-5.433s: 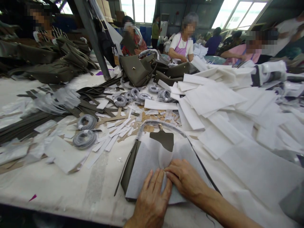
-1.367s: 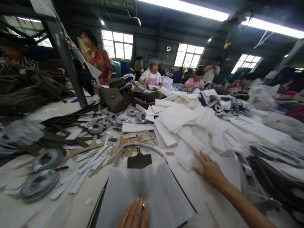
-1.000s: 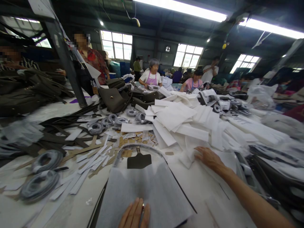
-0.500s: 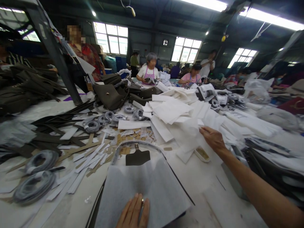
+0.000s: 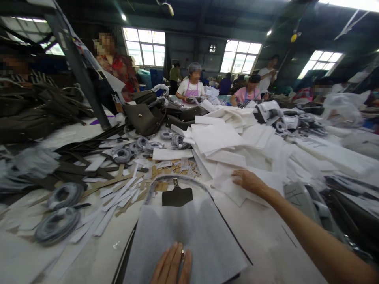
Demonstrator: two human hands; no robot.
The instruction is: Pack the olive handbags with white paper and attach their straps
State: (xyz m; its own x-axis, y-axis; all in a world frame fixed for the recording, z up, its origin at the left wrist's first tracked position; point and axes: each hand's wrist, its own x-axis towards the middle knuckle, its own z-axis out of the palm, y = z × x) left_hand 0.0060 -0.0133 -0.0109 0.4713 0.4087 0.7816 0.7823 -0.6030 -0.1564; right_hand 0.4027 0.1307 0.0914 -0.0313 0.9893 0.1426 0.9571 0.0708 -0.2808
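An olive handbag lies flat in front of me, its flap tab (image 5: 177,196) and wrapped handle (image 5: 166,179) showing. A white sheet (image 5: 189,228) covers most of its body. My left hand (image 5: 172,267) rests flat on the near edge of that sheet, fingers together. My right hand (image 5: 247,181) reaches out to the right of the bag, into the pile of white sheets (image 5: 225,138). Its fingers close on one loose white sheet (image 5: 225,182) at the pile's near edge.
Coiled grey straps (image 5: 57,225) and paper strips lie at the left, with dark leather strips (image 5: 74,157) behind them. An upright olive bag (image 5: 143,117) stands at the back by a steel post (image 5: 78,71). More bags (image 5: 340,209) lie at the right. Several co-workers (image 5: 192,85) are along the far side.
My right hand left the bag, reached into the sheet pile, lifted a sheet and has drawn it down toward the bag. My left hand stays pressed on the covering sheet.
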